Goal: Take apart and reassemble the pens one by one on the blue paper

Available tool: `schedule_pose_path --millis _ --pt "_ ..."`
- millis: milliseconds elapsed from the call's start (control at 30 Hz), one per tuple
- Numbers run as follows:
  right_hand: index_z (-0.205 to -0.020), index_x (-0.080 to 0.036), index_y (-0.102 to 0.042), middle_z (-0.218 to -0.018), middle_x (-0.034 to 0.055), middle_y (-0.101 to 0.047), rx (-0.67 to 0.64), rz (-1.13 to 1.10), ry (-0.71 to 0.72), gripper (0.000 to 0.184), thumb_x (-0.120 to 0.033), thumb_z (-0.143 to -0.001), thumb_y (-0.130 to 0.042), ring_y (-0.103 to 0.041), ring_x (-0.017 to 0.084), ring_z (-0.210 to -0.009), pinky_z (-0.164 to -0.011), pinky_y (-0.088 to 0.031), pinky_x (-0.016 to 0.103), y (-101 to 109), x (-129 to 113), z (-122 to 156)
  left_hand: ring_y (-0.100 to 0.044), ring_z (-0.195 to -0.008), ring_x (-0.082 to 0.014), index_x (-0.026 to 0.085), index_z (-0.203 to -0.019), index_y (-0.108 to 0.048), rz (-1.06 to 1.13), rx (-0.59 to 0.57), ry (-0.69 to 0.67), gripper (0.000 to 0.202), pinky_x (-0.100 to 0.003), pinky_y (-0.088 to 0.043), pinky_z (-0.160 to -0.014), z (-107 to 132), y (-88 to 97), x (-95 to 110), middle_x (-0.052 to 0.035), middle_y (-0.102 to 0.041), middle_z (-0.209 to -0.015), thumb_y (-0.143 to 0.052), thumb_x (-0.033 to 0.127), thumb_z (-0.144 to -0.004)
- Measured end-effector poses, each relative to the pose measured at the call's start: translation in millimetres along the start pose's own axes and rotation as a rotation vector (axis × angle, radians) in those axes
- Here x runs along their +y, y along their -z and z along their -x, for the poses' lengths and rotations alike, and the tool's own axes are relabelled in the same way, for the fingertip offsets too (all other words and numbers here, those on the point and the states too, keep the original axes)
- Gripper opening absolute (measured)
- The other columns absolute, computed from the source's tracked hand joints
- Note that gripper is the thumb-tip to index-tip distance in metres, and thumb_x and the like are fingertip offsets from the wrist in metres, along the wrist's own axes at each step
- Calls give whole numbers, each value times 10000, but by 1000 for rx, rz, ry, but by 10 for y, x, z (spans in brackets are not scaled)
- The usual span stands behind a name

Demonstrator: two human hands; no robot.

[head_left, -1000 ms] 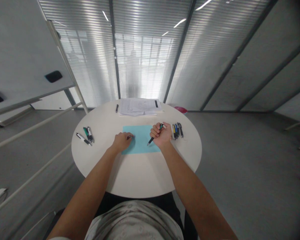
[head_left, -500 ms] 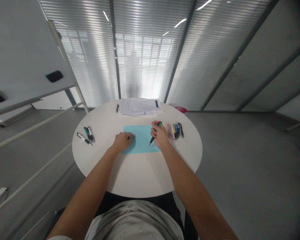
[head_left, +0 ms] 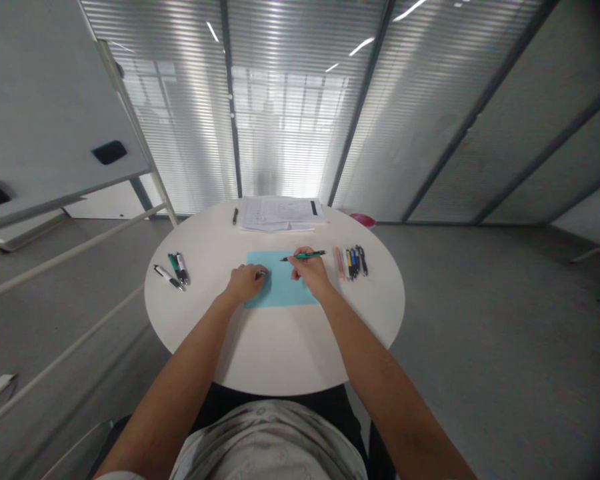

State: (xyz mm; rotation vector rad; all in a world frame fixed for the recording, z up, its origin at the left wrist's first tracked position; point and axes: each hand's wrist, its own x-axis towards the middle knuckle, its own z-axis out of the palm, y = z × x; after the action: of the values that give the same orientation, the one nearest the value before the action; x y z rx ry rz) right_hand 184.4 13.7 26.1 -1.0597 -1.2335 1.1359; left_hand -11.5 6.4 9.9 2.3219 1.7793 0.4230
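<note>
Green pen [head_left: 303, 255] sits in the right hand [head_left: 307, 275], above the upper part of a light blue paper sheet [head_left: 280, 287]. Its tip points to the left, and it is not possible to tell if the tip touches the paper. The grip of this hand is pressed together: the thumb and fingers pinch the barrel of the pen, in the manner of writing. The left hand [head_left: 245, 283] rests at the left side of the sheet with its fingers curled down. A small silvery thing [head_left: 263, 273] shows at these fingers, but it is too small to name, so I cannot tell if this grip pinches it.

The sheet lies flat in the middle of a round white desk [head_left: 280, 353], between the two hands. Just right of the sheet, a row of pens [head_left: 355, 261] lies side by side, with a pink pen [head_left: 339, 262] nearest to the right hand. Left of the left hand, three pens [head_left: 175, 270] lie close together. Near the far edge of the desk is a stack of printed papers [head_left: 280, 214], with a black pen [head_left: 235, 216] just beside it on the left. Past the desk edge, a pinkish-red round container [head_left: 363, 219] is partly hidden, and I cannot see what is in it.
</note>
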Motion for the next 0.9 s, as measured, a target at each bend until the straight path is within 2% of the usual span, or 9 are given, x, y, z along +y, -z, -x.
schedule_pose_path --millis 100,233,300,433,500,900 --pt "-880 -218 -485 -349 -132 -417 -43 125 12 220 -361 -745 -583 -446 107 -273 -322 -307 176 -13 32 21 -602 -965 -253 310 -1122 -671 -5 5 -6 375 -393 -430 -881 -4 4 2 -46 -691 -1007 -406 302 -857" --pt "-892 -200 -542 -447 -70 -542 -184 174 -47 205 -345 -797 -433 -498 105 -316 -328 -295 180 -14 89 36 -602 -960 -254 305 -1130 -670 -14 -3 1 378 -391 -432 -873 -6 17 14 -56 -691 -1007 -411 303 -855" --pt "-834 -195 -566 -524 -48 -585 -202 227 -56 206 -348 -798 -432 -498 90 -331 -335 -295 187 -12 124 29 -603 -960 -251 304 -1136 -670 -16 -13 4 382 -386 -434 -872 -7 20 19 -59 -689 -1020 -412 299 -854" --pt "-726 -198 -570 -448 -75 -466 -141 359 -26 155 -316 -776 -482 -424 75 -330 -363 -290 190 -2 189 -1 -604 -968 -249 308 -1139 -671 -22 -12 4 388 -386 -437 -880 -7 25 23 -56 -689 -1027 -404 291 -857" --pt "-721 -202 -567 -414 -77 -435 -127 401 -14 152 -308 -783 -478 -412 81 -347 -388 -295 190 6 209 -9 -605 -981 -245 308 -1143 -670 -19 -10 5 387 -381 -435 -891 -5 31 28 -54 -691 -1028 -406 292 -861" --pt "-708 -209 -532 -447 -45 -494 -189 612 57 233 -309 -866 -394 -492 113 -469 -498 -330 210 6 152 48 -618 -987 -242 315 -1140 -673 -7 -22 6 381 -383 -439 -904 -4 45 34 -52 -697 -1035 -419 293 -858"
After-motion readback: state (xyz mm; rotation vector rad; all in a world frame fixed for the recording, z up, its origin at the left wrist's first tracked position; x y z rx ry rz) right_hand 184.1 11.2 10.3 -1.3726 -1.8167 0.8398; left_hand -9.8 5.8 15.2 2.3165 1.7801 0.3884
